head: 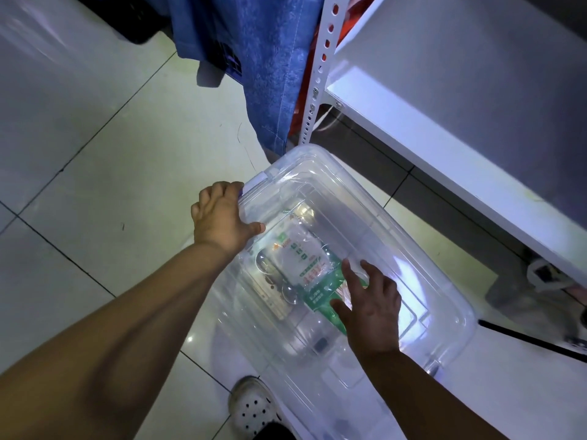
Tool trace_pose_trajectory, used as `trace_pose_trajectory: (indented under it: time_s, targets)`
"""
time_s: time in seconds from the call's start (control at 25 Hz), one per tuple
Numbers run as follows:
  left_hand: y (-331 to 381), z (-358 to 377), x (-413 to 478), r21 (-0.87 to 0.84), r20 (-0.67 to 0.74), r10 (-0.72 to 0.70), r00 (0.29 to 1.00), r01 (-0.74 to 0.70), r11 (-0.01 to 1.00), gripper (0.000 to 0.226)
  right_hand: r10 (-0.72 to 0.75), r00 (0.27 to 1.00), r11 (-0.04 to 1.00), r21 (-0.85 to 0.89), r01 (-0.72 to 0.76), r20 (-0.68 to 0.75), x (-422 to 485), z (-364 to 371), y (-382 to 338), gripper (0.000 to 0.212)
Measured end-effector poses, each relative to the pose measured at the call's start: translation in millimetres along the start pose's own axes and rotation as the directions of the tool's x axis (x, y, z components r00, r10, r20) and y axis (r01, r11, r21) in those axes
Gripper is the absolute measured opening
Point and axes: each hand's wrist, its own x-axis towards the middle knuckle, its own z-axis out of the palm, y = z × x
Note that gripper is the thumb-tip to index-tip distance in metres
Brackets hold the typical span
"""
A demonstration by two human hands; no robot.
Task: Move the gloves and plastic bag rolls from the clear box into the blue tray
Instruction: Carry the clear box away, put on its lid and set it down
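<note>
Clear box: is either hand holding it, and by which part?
The left hand grips the clear box at its end rim beside the latch, thumb on the lid; the right hand rests flat on the lid.

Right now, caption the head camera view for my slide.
Left hand grips one end of the lidded clear box, right hand rests on its lid; packets show inside.

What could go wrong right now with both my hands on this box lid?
1. Your right hand lies flat on the lid while your left hand grips its end, so the lid may flex rather than lift.
2. If it pops free suddenly, the box could slide on the smooth tiles toward your shoe.
</note>
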Motion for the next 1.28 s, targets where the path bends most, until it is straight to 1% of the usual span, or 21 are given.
trace_pose_trajectory:
  time_s: [0.12, 0.2, 0.24, 0.28, 0.32, 0.36, 0.4, 0.44, 0.48, 0.52, 0.56, 0.6, 0.64, 0.68, 0.72, 0.76, 0.8, 0.92, 1.04, 1.16, 1.28]
  targets:
    - [1, 4, -9, -0.051, -0.013, -0.008, 1.0, 0.007, 0.999, 0.08, -0.028, 1.0, 0.999, 0.029, 0.027, 0.002, 2, -2, 0, 0.068]
    - [-5, 7, -24, 0.024, -0.03, -0.035, 0.999, 0.036, 0.999, 0.078, -0.035, 0.999, 0.995, 0.093, 0.036, -0.017, 0, -4, 10, 0.063]
    - [-9, 9, -36, 0.066, -0.067, -0.072, 0.995, 0.076, 0.995, 0.079, -0.006, 0.999, 0.994, 0.113, 0.012, -0.05, -4, -7, 20, 0.059]
    - [-14, 10, -48, 0.072, -0.107, -0.145, 0.984, 0.153, 0.986, 0.082, 0.055, 0.994, 0.992, 0.116, -0.044, -0.092, -12, -9, 32, 0.057]
    - [-16, 10, -62, 0.03, -0.137, -0.253, 0.958, 0.26, 0.965, 0.087, 0.148, 0.98, 0.985, 0.114, -0.133, -0.132, -23, -11, 45, 0.056]
    - [-18, 10, -77, -0.066, -0.143, -0.379, 0.914, 0.374, 0.925, 0.091, 0.263, 0.951, 0.962, 0.114, -0.247, -0.161, -38, -12, 59, 0.057]
    - [-19, 12, -91, -0.206, -0.119, -0.502, 0.857, 0.473, 0.857, 0.094, 0.383, 0.906, 0.923, 0.124, -0.365, -0.181, -53, -13, 72, 0.059]
    - [-18, 15, -103, -0.369, -0.054, -0.605, 0.795, 0.547, 0.752, 0.095, 0.494, 0.849, 0.868, 0.15, -0.473, -0.186, -65, -14, 83, 0.062]
    - [-17, 21, -114, -0.501, 0.028, -0.67, 0.742, 0.59, 0.633, 0.093, 0.592, 0.789, 0.803, 0.206, -0.559, -0.165, -74, -14, 93, 0.066]
    - [-15, 29, -126, -0.58, 0.105, -0.7, 0.706, 0.616, 0.534, 0.088, 0.676, 0.729, 0.719, 0.31, -0.622, -0.105, -78, -16, 101, 0.07]
    - [-12, 37, -139, -0.607, 0.175, -0.72, 0.671, 0.65, 0.457, 0.079, 0.741, 0.671, 0.596, 0.458, -0.659, 0.001, -75, -17, 108, 0.071]
    - [-8, 44, -150, -0.622, 0.236, -0.727, 0.645, 0.675, 0.397, 0.065, 0.775, 0.617, 0.433, 0.594, -0.678, 0.139, -70, -20, 114, 0.068]
    - [-5, 48, -159, -0.64, 0.275, -0.722, 0.635, 0.681, 0.355, 0.043, 0.769, 0.576, 0.273, 0.673, -0.687, 0.276, -63, -22, 119, 0.057]
    - [-1, 48, -167, -0.669, 0.312, -0.71, 0.631, 0.677, 0.308, 0.019, 0.743, 0.557, 0.165, 0.705, -0.69, 0.371, -57, -27, 123, 0.043]
    - [2, 46, -170, -0.69, 0.321, -0.706, 0.631, 0.667, 0.282, 0.02, 0.72, 0.549, 0.11, 0.712, -0.694, 0.425, -51, -31, 128, 0.031]
    - [4, 42, -171, -0.709, 0.326, -0.698, 0.638, 0.653, 0.266, 0.031, 0.702, 0.548, 0.092, 0.705, -0.703, 0.455, -47, -36, 133, 0.027]
    - [5, 35, -172, -0.73, 0.337, -0.679, 0.652, 0.636, 0.249, 0.035, 0.689, 0.548, 0.091, 0.693, -0.715, 0.474, -44, -42, 135, 0.026]
    - [19, 8, -183, -0.772, 0.346, -0.639, 0.687, 0.596, 0.223, 0.034, 0.671, 0.566, 0.082, 0.711, -0.698, 0.479, -46, -78, 135, 0.029]
    - [41, -32, -212, -0.791, 0.333, -0.634, 0.698, 0.573, 0.215, 0.03, 0.646, 0.614, 0.103, 0.745, -0.659, 0.453, -63, -131, 128, 0.013]
    - [71, -79, -242, -0.821, 0.267, -0.632, 0.728, 0.515, 0.246, 0.017, 0.615, 0.658, 0.095, 0.787, -0.61, 0.435, -84, -193, 125, 0.013]
    - [106, -126, -264, -0.859, 0.23, -0.562, 0.795, 0.437, 0.267, 0.015, 0.639, 0.646, 0.034, 0.823, -0.567, 0.418, -106, -258, 124, 0.013]
